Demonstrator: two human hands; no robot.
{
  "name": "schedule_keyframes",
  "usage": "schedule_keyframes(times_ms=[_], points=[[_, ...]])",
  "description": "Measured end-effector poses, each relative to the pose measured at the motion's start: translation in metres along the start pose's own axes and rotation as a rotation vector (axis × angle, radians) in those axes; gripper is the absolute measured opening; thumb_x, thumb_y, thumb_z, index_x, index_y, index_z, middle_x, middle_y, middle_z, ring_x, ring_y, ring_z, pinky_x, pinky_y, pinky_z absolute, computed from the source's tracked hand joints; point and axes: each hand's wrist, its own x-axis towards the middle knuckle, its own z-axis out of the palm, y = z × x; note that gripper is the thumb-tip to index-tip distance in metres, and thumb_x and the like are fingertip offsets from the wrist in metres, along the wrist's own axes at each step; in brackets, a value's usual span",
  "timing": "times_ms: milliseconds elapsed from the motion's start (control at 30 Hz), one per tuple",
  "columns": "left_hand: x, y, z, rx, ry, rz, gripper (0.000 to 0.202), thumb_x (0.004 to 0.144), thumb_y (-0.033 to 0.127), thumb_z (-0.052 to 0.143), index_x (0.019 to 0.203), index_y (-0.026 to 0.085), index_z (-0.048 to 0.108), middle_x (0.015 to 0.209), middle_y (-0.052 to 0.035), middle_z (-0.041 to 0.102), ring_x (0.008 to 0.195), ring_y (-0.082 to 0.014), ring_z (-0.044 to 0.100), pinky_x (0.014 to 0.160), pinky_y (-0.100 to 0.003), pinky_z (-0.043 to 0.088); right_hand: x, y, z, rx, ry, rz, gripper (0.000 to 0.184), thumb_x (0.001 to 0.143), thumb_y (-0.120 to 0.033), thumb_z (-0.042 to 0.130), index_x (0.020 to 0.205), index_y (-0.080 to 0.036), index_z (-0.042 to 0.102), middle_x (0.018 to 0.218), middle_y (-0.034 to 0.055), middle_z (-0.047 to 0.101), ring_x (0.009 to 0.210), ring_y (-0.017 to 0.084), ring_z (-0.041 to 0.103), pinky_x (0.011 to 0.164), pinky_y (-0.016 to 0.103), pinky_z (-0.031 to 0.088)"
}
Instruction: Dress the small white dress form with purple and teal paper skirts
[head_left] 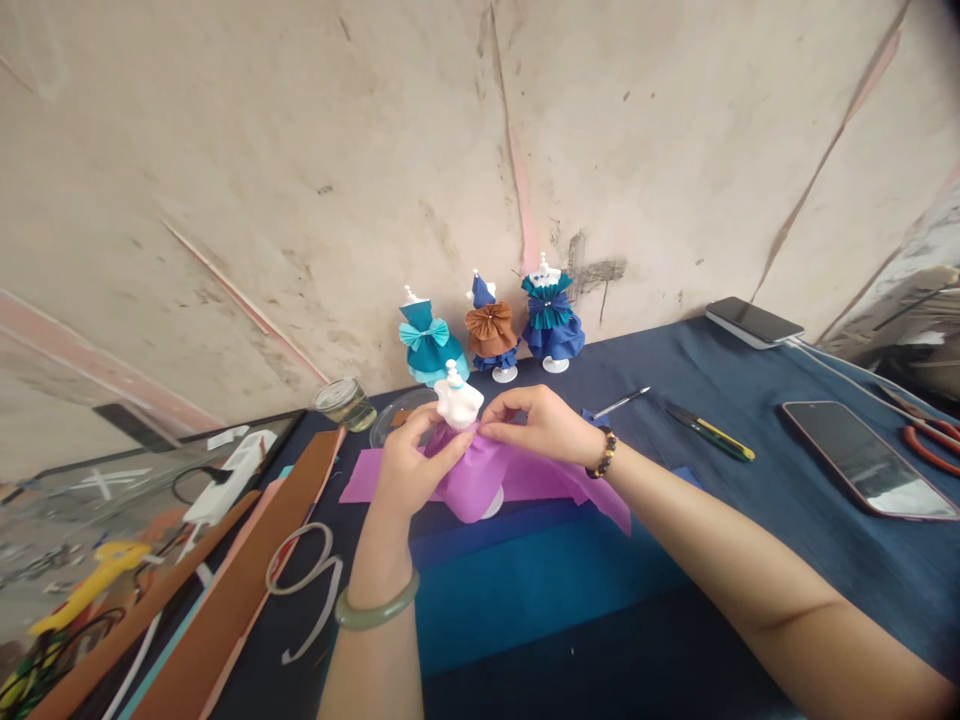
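A small white mannequin bust (457, 402) on a round white base stands upright between my hands, with purple paper (472, 485) gathered around it like a skirt. My left hand (416, 450) holds the gathered paper against the mannequin's waist, thumb in front. On the other side my right hand (536, 425) pinches the paper's upper edge at the waist between thumb and fingers. Behind it lies a flat purple strip (364, 475). Sheets of blue and teal paper (540, 595) are spread in front of the mannequin.
Dressed mannequins in teal (431, 350), brown (491, 330) and blue (555, 325) stand by the wall. A glass jar (345, 405) is at left, near brown strips (255, 570) and a yellow glue gun (94, 580). To the right lie a pen (621, 402), a cutter (711, 432) and a phone (874, 460).
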Motion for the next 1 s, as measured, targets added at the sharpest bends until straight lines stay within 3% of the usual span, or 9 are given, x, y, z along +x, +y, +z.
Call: schedule_keyframes(times_ms=[233,533,800,1000], points=[[0.001,-0.004,-0.003,-0.023,-0.009,-0.022,0.036,0.073,0.044,0.073,0.097,0.017,0.073,0.107,-0.0101,0.073,0.102,-0.0269,0.067,0.093,-0.037,0.050,0.000,0.002,-0.002,0.010,-0.058,-0.106,0.010,0.085,-0.020,0.065,0.084,-0.014,0.073,0.088,0.0057,0.074,0.079,0.014,0.065,0.073,0.026,0.051],[0.001,-0.009,0.000,-0.097,-0.016,-0.054,0.038,0.068,0.044,0.078,0.095,0.018,0.074,0.109,-0.0102,0.072,0.106,-0.0284,0.065,0.098,-0.040,0.048,0.000,0.002,0.006,0.101,0.012,0.043,0.012,0.081,-0.025,0.069,0.078,-0.014,0.068,0.073,0.0010,0.068,0.067,0.012,0.060,0.067,0.025,0.049],[0.000,-0.002,-0.002,-0.059,-0.063,-0.068,0.044,0.070,0.047,0.076,0.102,0.018,0.071,0.107,-0.0112,0.072,0.105,-0.0285,0.065,0.095,-0.040,0.049,-0.001,0.002,0.008,0.077,0.032,0.038,0.010,0.082,-0.023,0.067,0.076,-0.014,0.066,0.072,0.0003,0.066,0.066,0.011,0.059,0.065,0.024,0.047],[0.000,0.008,0.000,-0.015,-0.025,-0.074,0.040,0.070,0.047,0.077,0.098,0.017,0.072,0.103,-0.0106,0.074,0.100,-0.0279,0.067,0.091,-0.038,0.052,-0.001,0.002,0.006,0.043,0.012,0.033,0.011,0.082,-0.025,0.067,0.078,-0.015,0.067,0.074,0.0014,0.068,0.068,0.012,0.061,0.067,0.025,0.049]])
